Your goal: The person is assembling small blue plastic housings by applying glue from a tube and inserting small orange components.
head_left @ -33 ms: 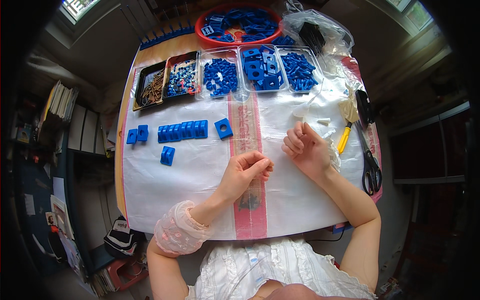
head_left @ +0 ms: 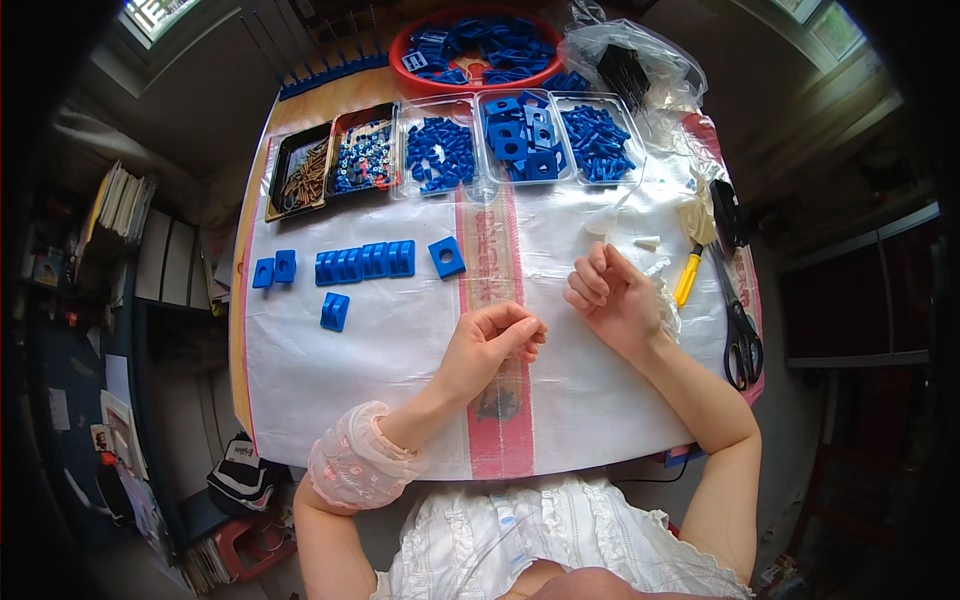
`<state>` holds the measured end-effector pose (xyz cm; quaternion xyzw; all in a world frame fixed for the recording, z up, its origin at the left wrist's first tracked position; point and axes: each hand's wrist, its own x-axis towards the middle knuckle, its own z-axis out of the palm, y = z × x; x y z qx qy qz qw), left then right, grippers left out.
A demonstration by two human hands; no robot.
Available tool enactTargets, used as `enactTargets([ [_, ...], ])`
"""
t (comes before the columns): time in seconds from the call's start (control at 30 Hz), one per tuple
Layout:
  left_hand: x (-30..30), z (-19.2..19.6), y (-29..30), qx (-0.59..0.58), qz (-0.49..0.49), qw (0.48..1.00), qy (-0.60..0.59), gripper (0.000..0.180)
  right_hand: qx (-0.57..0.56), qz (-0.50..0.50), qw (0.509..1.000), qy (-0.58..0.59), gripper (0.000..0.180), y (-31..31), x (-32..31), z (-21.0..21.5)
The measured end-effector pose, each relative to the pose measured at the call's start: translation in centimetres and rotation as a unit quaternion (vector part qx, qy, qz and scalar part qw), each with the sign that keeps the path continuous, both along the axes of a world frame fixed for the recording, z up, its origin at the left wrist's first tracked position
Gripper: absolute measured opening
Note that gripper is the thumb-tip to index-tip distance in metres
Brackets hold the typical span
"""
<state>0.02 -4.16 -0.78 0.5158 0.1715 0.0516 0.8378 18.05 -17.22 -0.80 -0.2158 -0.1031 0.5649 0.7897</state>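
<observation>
My left hand (head_left: 492, 342) rests over the sheet's pink stripe, fingers curled in and thumb against the forefinger; nothing shows in it. My right hand (head_left: 615, 300) is raised a little farther right, its fingers folded loosely toward the palm, with no object visible. The two hands are apart. Left of them, a square blue plate with a round hole (head_left: 447, 257) lies closest to my left hand. A row of ridged blue plastic pieces (head_left: 365, 261) sits beside it, with a single ridged blue piece (head_left: 335, 311) nearer me. Two small blue parts (head_left: 285, 266) lie at the far left.
Along the back stand a black tray of brown screws (head_left: 305, 178), a tray of small mixed parts (head_left: 365, 160), and clear boxes of blue pegs (head_left: 440, 155), blue plates (head_left: 522, 140) and blue pins (head_left: 598, 140). Behind is a red basin (head_left: 403, 72). Scissors (head_left: 742, 345) and a yellow-handled tool (head_left: 688, 278) lie right.
</observation>
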Motion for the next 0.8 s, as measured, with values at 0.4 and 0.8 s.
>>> enactTargets([
  [0.4, 0.0, 0.2, 0.1, 0.013, -0.004, 1.000, 0.005, 0.017, -0.028, -0.003, 0.999, 0.028, 0.029, 0.0, 0.0, 0.3],
  [0.8, -0.1, 0.9, -0.3, 0.078, 0.022, 0.997, -0.011, 0.013, -0.025, 0.051, 0.983, -0.173, 0.029, 0.0, -1.0, 0.3],
])
